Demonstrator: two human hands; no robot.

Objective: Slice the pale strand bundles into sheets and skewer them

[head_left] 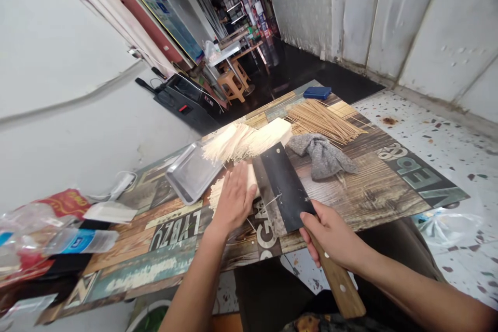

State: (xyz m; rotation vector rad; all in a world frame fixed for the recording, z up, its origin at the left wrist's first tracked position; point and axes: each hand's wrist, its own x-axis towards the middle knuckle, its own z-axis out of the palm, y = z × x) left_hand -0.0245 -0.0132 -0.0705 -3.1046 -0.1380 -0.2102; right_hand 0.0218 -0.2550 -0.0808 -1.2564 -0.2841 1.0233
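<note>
My right hand [330, 233] is wrapped round the wooden handle of a cleaver [286, 181]. The cleaver's broad dark blade points away from me, close over the table beside a pale folded stack of thin sheets [252, 174]. Flat on that stack lies my left hand [235, 199], fingers stretched forward and fairly close together. Pale cut strips [215, 194] stick out to its left. Behind my hands is a heap of thin pale strips [229, 142], next to more folded pale strips [274, 132]. One thin strip clings to the blade.
A metal tray [190, 174] stands left of the strips. To the right are a grey cloth [322, 158], many wooden skewers [324, 120] and a blue box [317, 93]. A plastic bottle [83, 241] and bags crowd the table's left end. A black speaker [187, 98] stands behind.
</note>
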